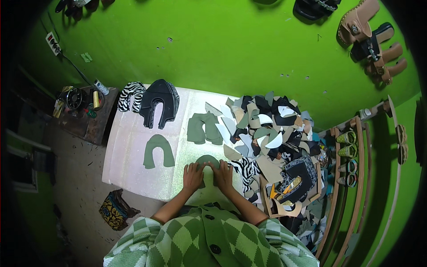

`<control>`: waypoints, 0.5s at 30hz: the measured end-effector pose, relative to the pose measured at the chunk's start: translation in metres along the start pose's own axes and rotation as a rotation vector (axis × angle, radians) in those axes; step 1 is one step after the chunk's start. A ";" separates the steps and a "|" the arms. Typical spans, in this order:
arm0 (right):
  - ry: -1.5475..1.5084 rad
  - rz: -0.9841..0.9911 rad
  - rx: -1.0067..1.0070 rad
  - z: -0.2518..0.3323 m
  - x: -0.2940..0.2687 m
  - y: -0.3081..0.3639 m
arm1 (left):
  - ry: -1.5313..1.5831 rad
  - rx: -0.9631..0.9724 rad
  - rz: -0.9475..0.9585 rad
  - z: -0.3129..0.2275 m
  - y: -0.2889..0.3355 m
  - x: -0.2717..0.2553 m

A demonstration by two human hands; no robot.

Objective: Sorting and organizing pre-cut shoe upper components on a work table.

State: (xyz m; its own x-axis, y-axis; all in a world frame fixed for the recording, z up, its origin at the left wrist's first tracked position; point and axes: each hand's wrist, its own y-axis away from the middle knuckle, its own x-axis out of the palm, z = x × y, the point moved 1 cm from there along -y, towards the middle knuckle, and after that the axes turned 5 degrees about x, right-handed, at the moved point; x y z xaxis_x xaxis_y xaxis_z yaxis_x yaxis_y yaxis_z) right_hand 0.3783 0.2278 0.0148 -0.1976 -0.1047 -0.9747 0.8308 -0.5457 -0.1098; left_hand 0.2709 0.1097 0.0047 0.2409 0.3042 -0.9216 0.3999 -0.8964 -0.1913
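Observation:
Both my hands are at a dark green U-shaped piece (207, 158) near the front edge of the table. My left hand (193, 176) is closed on its left side and my right hand (223, 175) on its right, fingertips almost meeting at the curved top. The thumbs and the piece's lower ends are partly hidden. Another green U-shaped piece (159, 148) lies flat to the left. Beyond my hands rests a stack of green U-shaped pieces (202, 127). Farther back are black U-shaped pieces (165, 99) and zebra-striped ones (132, 94).
A large heap of scraps (275, 127) covers the table's right side, beside a wooden tray (265, 203) holding orange-handled scissors (272, 192). A shoe rack (356, 178) stands at right. On the left are a small dark table (95, 116) with thread spools and a patterned bag (116, 211) on the floor.

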 end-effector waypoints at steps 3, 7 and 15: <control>0.068 -0.012 -0.042 -0.011 0.007 0.000 | 0.022 -0.051 0.012 -0.002 0.003 -0.003; 0.057 0.026 -0.018 -0.021 0.002 0.000 | 0.001 -0.101 -0.016 -0.006 0.009 -0.007; 0.005 -0.079 0.026 -0.033 0.009 -0.001 | -0.087 -0.218 -0.024 -0.010 0.014 -0.011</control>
State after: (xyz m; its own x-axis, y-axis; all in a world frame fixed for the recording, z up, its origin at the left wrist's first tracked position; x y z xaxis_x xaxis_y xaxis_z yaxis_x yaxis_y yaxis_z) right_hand 0.3932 0.2549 -0.0008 -0.2590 -0.0564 -0.9642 0.7991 -0.5732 -0.1811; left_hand 0.2826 0.0970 0.0152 0.1560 0.2870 -0.9451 0.5886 -0.7954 -0.1444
